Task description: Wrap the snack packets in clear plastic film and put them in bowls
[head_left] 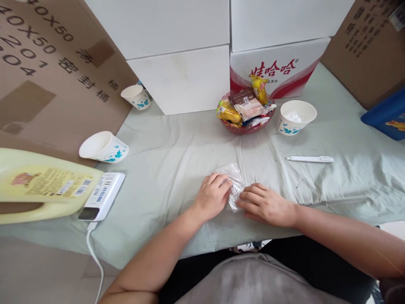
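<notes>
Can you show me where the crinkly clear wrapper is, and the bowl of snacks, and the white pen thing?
clear wrapper (232,175): head view, on its upper part showing between the two hands.
bowl of snacks (245,128): head view, on its red front rim.
white pen-like tool (309,159): head view, on the middle of its body.

clear wrapper (234,182) half buried under both hands so no clue what's in it, yellow jug (41,190) chopped off by the left edge, blue box (387,114) cut at the right, snack labels in the red bowl (249,126) too tiny to read, white cable (95,261) runs out the bottom
</notes>
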A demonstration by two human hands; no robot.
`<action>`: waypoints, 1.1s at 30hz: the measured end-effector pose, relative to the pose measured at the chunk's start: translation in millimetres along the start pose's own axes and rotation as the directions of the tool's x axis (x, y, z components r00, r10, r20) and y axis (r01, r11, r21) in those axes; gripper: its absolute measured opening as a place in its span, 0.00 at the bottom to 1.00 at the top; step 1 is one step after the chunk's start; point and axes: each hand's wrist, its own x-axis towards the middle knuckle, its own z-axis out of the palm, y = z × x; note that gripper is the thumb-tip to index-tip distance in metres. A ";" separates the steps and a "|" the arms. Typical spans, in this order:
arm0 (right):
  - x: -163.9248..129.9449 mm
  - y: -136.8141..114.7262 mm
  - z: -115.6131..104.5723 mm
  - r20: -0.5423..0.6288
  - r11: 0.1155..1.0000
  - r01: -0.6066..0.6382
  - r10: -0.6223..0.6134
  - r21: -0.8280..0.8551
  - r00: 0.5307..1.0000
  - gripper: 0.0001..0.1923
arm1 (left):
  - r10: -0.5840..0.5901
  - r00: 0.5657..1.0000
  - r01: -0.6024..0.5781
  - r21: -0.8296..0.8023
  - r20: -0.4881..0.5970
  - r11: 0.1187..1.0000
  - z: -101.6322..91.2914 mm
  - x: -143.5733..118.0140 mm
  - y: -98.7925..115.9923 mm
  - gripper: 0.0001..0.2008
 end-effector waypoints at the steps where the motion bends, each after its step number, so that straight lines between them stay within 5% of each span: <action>1: 0.2 -0.9 -0.3 0.000 1.000 -0.026 0.026 -0.007 1.000 0.14 | 0.023 1.000 -0.023 -0.004 0.002 1.000 1.6 -0.5 1.2 0.10; 8: -0.5 -8.0 -12.7 -0.017 0.994 -0.022 0.024 0.109 1.000 0.14 | 0.221 0.974 -0.208 -0.173 0.056 0.963 9.8 -3.3 8.1 0.14; 12: -2.5 0.4 -11.7 -0.064 0.961 -0.181 0.198 0.207 0.978 0.12 | 0.270 0.963 -0.256 -0.299 0.007 0.919 9.6 -3.3 3.9 0.19; 17: 2.5 19.8 0.0 -0.078 0.834 -0.509 0.534 0.211 0.842 0.13 | 0.138 0.987 -0.157 -0.392 -0.077 0.907 12.7 -4.3 0.1 0.29; 21: 14.5 29.3 4.2 -0.011 0.750 -0.654 0.658 0.099 0.753 0.14 | 0.083 0.995 -0.099 -0.441 -0.055 0.892 13.6 -3.3 -0.4 0.32; 27: 36.3 30.7 3.4 0.134 0.679 -0.721 0.734 -0.140 0.666 0.13 | 0.095 0.993 -0.109 -0.268 -0.065 0.957 12.3 0.9 3.0 0.13; 33: 39.4 24.6 7.6 0.134 0.697 -0.692 0.716 -0.188 0.685 0.16 | 0.097 0.983 -0.101 -0.023 -0.157 0.995 19.1 4.3 7.0 0.08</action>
